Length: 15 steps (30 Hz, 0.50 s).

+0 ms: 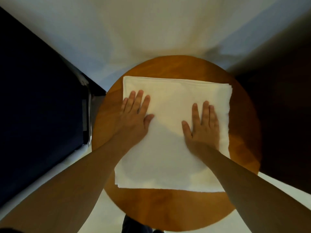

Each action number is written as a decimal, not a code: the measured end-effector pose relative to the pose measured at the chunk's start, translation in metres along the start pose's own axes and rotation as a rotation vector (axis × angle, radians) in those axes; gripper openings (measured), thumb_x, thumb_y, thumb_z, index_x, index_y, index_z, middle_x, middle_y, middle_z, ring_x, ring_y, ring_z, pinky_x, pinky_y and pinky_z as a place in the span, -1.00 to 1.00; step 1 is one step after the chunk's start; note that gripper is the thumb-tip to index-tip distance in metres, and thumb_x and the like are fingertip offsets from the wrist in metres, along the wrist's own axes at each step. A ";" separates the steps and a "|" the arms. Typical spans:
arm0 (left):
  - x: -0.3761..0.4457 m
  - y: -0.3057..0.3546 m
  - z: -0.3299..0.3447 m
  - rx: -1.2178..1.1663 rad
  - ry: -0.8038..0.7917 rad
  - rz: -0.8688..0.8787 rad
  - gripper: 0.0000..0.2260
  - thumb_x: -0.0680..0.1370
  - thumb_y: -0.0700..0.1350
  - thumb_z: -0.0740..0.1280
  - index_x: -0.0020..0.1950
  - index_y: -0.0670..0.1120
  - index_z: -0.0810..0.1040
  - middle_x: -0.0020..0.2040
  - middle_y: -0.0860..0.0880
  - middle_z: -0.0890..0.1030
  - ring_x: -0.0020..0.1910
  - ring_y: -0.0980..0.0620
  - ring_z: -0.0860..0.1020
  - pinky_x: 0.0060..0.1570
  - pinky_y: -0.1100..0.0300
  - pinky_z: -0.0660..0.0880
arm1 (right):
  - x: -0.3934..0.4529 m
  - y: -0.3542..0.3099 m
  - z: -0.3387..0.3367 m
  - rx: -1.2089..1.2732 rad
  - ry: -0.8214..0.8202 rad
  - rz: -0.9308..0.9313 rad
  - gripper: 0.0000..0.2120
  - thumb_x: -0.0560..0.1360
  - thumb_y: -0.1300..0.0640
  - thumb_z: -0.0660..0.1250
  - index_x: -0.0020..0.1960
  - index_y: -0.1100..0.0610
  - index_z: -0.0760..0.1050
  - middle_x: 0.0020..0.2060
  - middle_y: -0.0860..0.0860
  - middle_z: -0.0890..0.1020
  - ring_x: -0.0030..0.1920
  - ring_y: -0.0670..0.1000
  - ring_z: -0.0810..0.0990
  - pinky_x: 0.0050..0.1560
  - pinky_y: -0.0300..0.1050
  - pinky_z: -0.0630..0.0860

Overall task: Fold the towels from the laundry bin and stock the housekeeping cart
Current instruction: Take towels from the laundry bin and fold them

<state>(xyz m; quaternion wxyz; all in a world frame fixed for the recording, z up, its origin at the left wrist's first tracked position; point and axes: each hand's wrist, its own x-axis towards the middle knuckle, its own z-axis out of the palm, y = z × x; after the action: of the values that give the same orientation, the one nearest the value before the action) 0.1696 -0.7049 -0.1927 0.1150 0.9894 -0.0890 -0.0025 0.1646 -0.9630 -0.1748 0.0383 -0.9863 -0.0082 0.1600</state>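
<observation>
Both palms flatten a folded white towel on the round wooden bench.

The left hand (134, 113) lies flat near the towel's (168, 148) left edge, its grip wide and holding nothing. The right hand (203, 125) presses likewise toward the right edge, probably to smooth the layers and set the creases before another fold. The bench (244, 132) supports the whole towel.

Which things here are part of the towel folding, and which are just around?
Part of the job:
white towel, folded, flat on the round wooden table
left hand, flat on it
right hand, flat on it

Just around:
dark chair at left
</observation>
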 end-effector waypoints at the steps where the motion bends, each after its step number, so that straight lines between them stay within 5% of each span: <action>1: 0.011 -0.001 0.002 0.007 0.023 -0.003 -0.46 0.71 0.15 0.09 0.59 -0.14 0.31 0.60 -0.20 0.26 0.59 -0.25 0.20 0.58 -0.11 0.05 | 0.012 0.001 -0.002 -0.005 0.023 -0.003 -0.29 0.61 -0.36 -0.16 0.65 -0.05 -0.20 0.65 0.06 -0.15 0.63 0.14 -0.16 0.57 0.03 -0.27; 10: 0.075 -0.013 0.007 0.048 0.008 -0.018 -0.46 0.71 0.15 0.05 0.62 -0.11 0.24 0.62 -0.17 0.22 0.61 -0.22 0.15 0.59 -0.12 0.02 | 0.074 0.008 -0.017 0.005 0.105 -0.035 -0.31 0.64 -0.31 -0.09 0.65 -0.07 -0.19 0.65 0.07 -0.12 0.63 0.12 -0.17 0.58 0.01 -0.24; 15: 0.061 0.017 -0.016 0.034 -0.096 -0.145 -0.45 0.72 0.11 0.04 0.67 -0.09 0.08 0.65 -0.19 0.08 0.64 -0.22 0.01 0.59 -0.08 -0.13 | 0.072 0.005 -0.032 0.001 -0.013 -0.032 -0.27 0.60 -0.36 -0.19 0.65 -0.03 -0.23 0.64 0.11 -0.17 0.62 0.16 -0.22 0.60 0.16 -0.18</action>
<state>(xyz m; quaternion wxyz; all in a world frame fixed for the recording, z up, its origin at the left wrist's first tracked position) 0.2265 -0.7288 -0.1726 0.0931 0.9938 -0.0223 -0.0570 0.2429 -0.9679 -0.1671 0.0411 -0.9851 -0.0243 0.1655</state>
